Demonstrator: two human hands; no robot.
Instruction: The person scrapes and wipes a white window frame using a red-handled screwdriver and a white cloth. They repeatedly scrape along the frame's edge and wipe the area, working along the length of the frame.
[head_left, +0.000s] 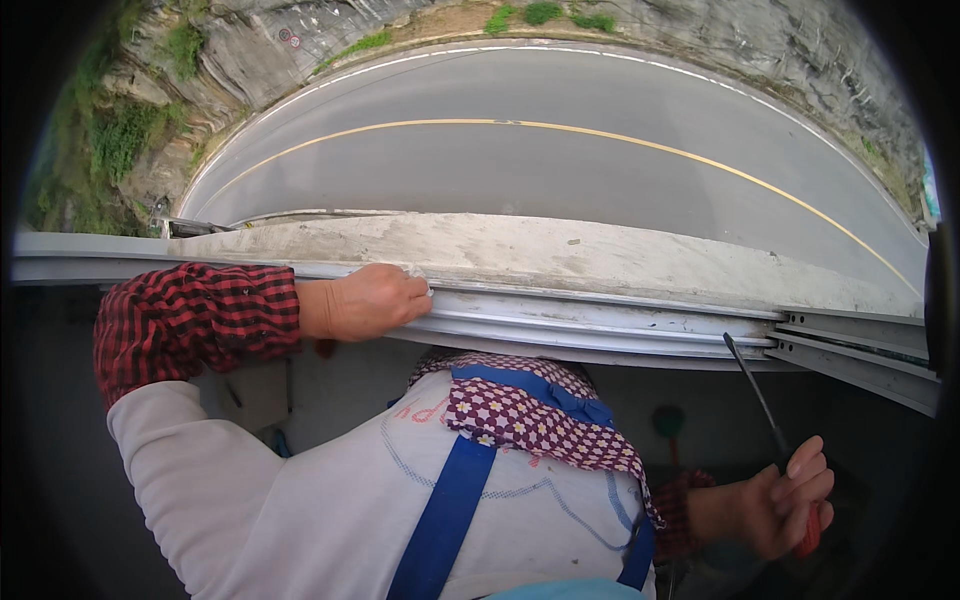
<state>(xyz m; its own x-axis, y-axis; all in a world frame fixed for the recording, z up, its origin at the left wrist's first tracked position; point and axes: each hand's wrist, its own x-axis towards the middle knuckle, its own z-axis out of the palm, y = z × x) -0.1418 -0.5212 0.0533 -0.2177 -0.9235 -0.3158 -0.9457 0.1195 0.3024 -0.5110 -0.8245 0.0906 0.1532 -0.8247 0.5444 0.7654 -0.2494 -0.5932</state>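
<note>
Along the outer side of the metal sliding-window track (600, 313) rests my left hand (377, 301), its fingers closed on a crumpled whitish piece of cloth or tissue (417, 276). My right hand (784, 499), at the lower right, holds a screwdriver (759, 390) with a long dark shaft and a black and red handle. The shaft points up and to the left, and its tip appears at the track near the right-hand window frames. Whether the tip touches the track I cannot tell. Some dirt marks the track's grooves.
Beyond the track lies a rough concrete ledge (540, 244), with a road (465, 165) far below it and a rock slope behind. Metal sash frames (862, 337) stand at the right end of the track. A flowered apron (525, 420) is bunched against the sill.
</note>
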